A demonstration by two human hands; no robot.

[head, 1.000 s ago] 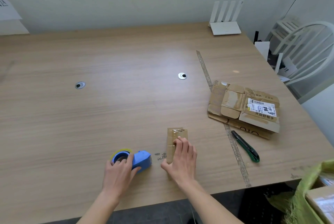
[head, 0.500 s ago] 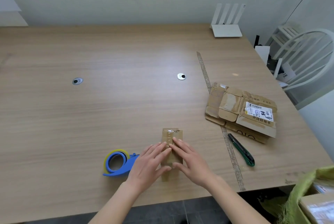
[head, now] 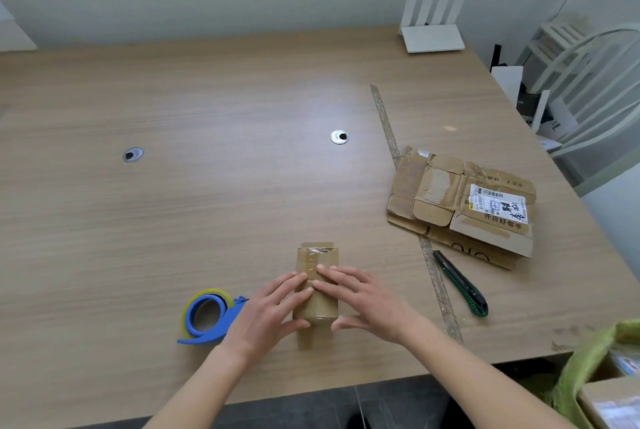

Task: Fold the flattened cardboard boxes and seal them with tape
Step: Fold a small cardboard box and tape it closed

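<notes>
A small folded cardboard box [head: 317, 262] stands near the front of the wooden table [head: 207, 203], with clear tape running along its top. My left hand [head: 268, 316] and my right hand [head: 363, 302] both lie on the box, fingers spread and pressed flat on the tape, thumbs at its near end. A blue tape dispenser [head: 207, 317] with a yellowish roll lies on the table just left of my left hand. A stack of flattened cardboard boxes [head: 460, 207], the top one with a white shipping label, sits to the right.
A green utility knife [head: 462, 285] lies right of my right hand, beside a strip of old tape [head: 415, 214] stuck across the table. A white router [head: 431, 30] stands at the back. A white chair [head: 595, 96] is at the right; a green bag [head: 595, 369] at the lower right.
My left hand let go of the tape dispenser and moved right onto the box. Both hands now press on the box top. The dispenser stays on the table.
</notes>
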